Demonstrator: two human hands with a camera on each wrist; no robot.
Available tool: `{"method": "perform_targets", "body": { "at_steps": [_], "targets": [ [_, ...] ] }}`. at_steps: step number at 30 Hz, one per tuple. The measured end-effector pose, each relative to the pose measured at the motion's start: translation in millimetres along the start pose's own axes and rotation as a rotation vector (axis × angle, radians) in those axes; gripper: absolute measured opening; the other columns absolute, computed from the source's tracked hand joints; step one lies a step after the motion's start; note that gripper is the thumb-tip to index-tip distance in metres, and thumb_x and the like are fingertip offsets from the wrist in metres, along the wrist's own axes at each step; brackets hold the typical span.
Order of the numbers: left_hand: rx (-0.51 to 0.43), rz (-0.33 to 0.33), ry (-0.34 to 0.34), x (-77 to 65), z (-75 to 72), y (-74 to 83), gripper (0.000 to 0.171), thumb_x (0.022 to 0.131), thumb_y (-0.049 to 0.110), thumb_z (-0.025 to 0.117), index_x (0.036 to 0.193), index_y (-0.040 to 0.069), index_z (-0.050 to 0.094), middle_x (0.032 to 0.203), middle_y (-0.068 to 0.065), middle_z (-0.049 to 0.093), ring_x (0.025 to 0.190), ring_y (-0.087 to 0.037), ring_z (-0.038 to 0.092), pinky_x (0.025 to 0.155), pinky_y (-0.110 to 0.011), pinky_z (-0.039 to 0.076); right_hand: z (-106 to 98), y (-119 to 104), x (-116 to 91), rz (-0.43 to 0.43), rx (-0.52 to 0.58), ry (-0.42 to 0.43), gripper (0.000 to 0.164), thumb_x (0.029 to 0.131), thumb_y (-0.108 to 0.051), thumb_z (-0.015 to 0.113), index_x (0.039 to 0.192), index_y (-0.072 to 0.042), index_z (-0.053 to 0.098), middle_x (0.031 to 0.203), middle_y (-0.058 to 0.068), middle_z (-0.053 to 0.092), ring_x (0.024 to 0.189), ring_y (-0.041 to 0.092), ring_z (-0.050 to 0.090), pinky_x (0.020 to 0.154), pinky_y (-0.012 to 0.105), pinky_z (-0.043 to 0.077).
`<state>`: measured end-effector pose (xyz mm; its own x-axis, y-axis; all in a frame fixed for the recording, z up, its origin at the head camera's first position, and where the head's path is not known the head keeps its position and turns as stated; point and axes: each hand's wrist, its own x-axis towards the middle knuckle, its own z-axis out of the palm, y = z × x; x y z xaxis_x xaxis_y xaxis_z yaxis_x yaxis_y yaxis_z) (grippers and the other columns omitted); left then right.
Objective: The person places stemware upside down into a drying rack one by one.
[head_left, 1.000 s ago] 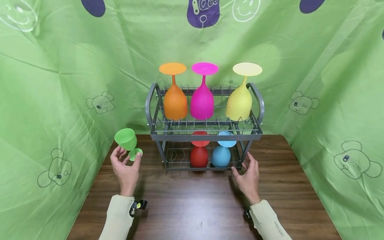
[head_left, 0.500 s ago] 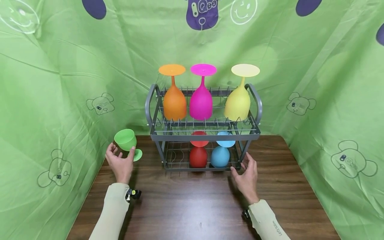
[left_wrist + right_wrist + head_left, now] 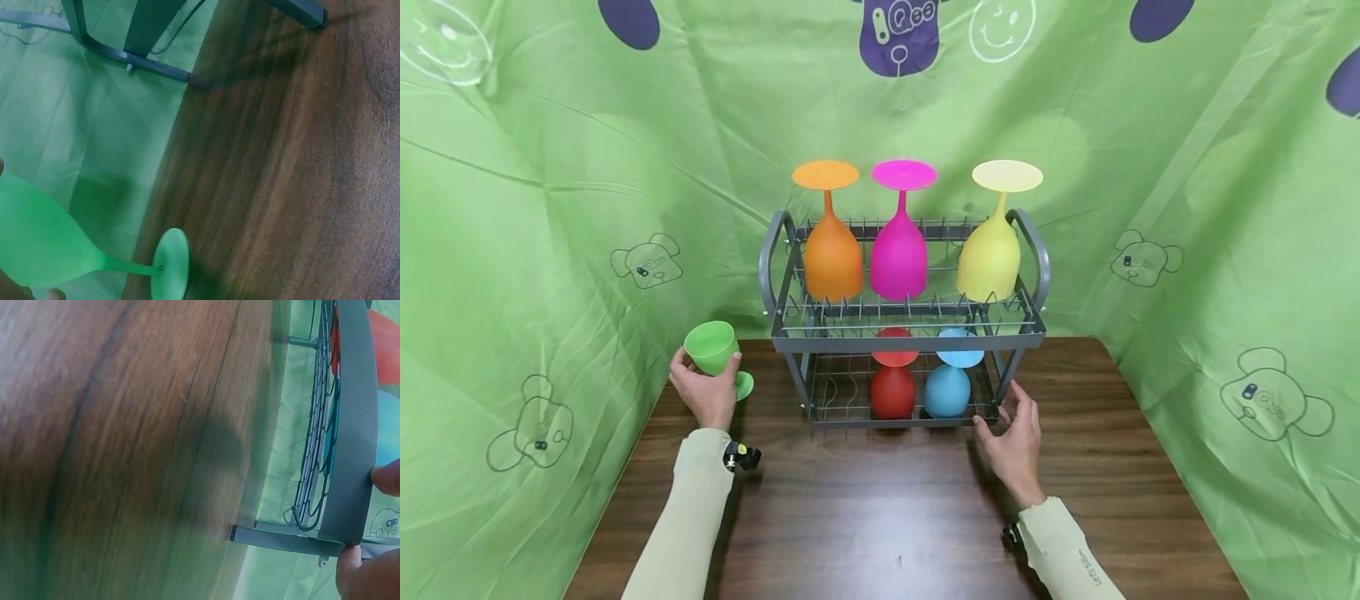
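Observation:
A green plastic wine goblet stands upright at the table's left, its bowl facing up. My left hand grips its bowl, thumb on the right side and fingers on the left. In the left wrist view the goblet's bowl and round foot show, with only bits of fingertips at the edge. My right hand holds the lower right front corner of a grey two-tier dish rack. In the right wrist view its thumb and a finger touch the rack's front bar.
Upside-down goblets fill parts of the rack: orange, pink and yellow above, red and blue below. The lower tier's left part shows bare wires. Green cloth surrounds the wooden table.
My left hand has shifted from around the green goblet's stem and foot up to its bowl, its forearm reaching farther forward. The right hand stays at the rack's corner.

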<state>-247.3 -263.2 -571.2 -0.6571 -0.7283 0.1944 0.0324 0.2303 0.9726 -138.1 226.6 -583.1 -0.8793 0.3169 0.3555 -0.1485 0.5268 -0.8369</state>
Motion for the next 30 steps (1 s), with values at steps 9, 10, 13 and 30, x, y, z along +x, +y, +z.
{"method": "perform_targets", "body": {
  "at_steps": [9,10,13,30],
  "targets": [
    [0.005,0.014,0.026,4.7,1.9,-15.6,0.09,0.08,0.023,0.093,0.154,0.016,0.042,0.15,-0.012,0.044,0.137,-0.023,0.046,0.124,-0.038,0.037,2.5,0.9,-0.2,-0.012,0.01,-0.003,0.091,0.079,0.004,0.088,0.157,-0.002,0.04,0.142,0.024,0.051,0.13,0.04,0.06,0.104,0.034,0.054],
    [0.003,0.016,0.023,4.3,1.9,-15.6,0.089,0.08,0.024,0.093,0.154,0.016,0.042,0.15,-0.012,0.044,0.138,-0.023,0.046,0.125,-0.038,0.037,2.3,1.0,-0.3,-0.012,0.015,-0.002,0.091,0.079,0.004,0.088,0.157,-0.002,0.041,0.142,0.024,0.051,0.131,0.04,0.06,0.104,0.034,0.054],
    [-0.001,0.021,0.004,3.8,2.1,-15.9,0.09,0.081,0.027,0.092,0.154,0.016,0.041,0.152,-0.014,0.043,0.139,-0.025,0.045,0.125,-0.04,0.036,1.7,2.3,-0.1,-0.008,0.015,0.003,0.091,0.079,0.004,0.088,0.157,-0.003,0.041,0.142,0.023,0.051,0.131,0.039,0.06,0.104,0.034,0.054],
    [0.011,0.052,-0.072,-13.7,-21.0,-1.3,0.087,0.082,0.031,0.092,0.154,0.022,0.043,0.153,-0.009,0.043,0.139,-0.024,0.048,0.123,-0.045,0.04,-6.7,1.7,3.0,0.007,0.018,-0.038,0.09,0.08,0.001,0.089,0.156,-0.004,0.042,0.142,0.02,0.053,0.131,0.036,0.059,0.105,0.031,0.056]
  ]
}}
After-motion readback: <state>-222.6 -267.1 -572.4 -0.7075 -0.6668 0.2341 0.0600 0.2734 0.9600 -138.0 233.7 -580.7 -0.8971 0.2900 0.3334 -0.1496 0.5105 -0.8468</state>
